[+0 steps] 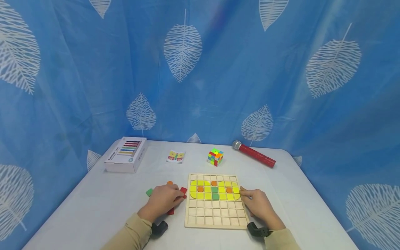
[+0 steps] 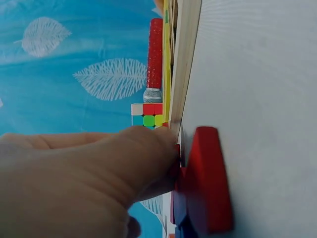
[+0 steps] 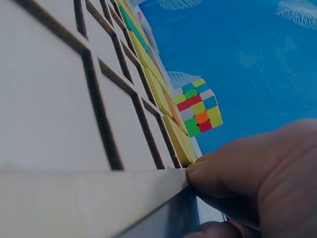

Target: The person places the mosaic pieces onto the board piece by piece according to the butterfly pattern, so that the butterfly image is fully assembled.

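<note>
A square wooden grid board (image 1: 206,221) lies on the table, its upper rows filled with yellow tiles (image 1: 193,189), orange octagons (image 1: 214,183) and green squares (image 1: 215,196). The lower rows show bare wood. Just left of the board, my left hand (image 1: 164,201) pinches a red tile (image 1: 183,190) at its fingertips, partly hidden by the fingers. Another red tile (image 2: 208,181) lies close below that hand in the left wrist view. My right hand (image 1: 257,205) grips the board's right edge, thumb (image 3: 213,173) on the rim beside the yellow tiles.
Around the left hand lie a green tile (image 1: 149,192) and an orange one (image 1: 169,182). Farther back are a white abacus box (image 1: 126,156), a small picture card (image 1: 176,157), a puzzle cube (image 1: 215,157) and a red microphone (image 1: 256,155). A blue leaf-patterned curtain surrounds the table.
</note>
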Demonstrator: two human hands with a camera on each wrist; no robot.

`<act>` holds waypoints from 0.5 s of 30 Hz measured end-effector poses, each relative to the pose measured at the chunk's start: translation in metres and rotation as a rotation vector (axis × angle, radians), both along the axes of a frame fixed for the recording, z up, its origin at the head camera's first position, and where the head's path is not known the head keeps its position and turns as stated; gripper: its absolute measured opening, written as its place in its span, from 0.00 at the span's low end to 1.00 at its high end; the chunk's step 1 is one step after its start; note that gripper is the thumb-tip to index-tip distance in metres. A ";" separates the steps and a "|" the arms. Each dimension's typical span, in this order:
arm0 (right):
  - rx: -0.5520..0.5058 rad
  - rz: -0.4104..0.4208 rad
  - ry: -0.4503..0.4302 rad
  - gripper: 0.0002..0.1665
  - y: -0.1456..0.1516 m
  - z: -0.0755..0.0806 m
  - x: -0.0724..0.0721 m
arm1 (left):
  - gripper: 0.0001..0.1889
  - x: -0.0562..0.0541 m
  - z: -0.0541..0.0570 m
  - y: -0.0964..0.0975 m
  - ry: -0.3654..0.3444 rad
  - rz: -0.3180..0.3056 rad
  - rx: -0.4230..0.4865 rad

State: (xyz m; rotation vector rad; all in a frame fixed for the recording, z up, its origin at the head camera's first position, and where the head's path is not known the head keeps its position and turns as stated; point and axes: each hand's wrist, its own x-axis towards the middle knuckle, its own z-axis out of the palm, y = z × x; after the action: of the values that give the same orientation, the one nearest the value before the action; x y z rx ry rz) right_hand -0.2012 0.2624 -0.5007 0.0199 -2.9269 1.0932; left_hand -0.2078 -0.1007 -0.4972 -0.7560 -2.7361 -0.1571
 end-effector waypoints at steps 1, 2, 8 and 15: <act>0.000 0.000 0.001 0.18 0.000 0.000 0.000 | 0.09 0.000 0.000 0.000 0.016 0.010 0.006; 0.001 0.000 0.003 0.18 0.000 0.000 0.000 | 0.08 0.001 -0.001 0.001 0.028 0.026 0.018; 0.005 -0.003 0.000 0.18 0.000 0.000 0.000 | 0.06 0.006 0.004 0.008 -0.086 0.096 0.254; -0.003 -0.006 0.010 0.18 0.000 0.000 0.000 | 0.03 0.017 -0.001 0.023 -0.336 0.104 0.505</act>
State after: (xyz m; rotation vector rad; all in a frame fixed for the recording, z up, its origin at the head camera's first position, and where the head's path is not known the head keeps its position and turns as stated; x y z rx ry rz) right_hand -0.2013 0.2623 -0.5011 0.0158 -2.9143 1.0939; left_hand -0.1911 -0.0777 -0.4979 -0.4744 -2.8321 -0.9861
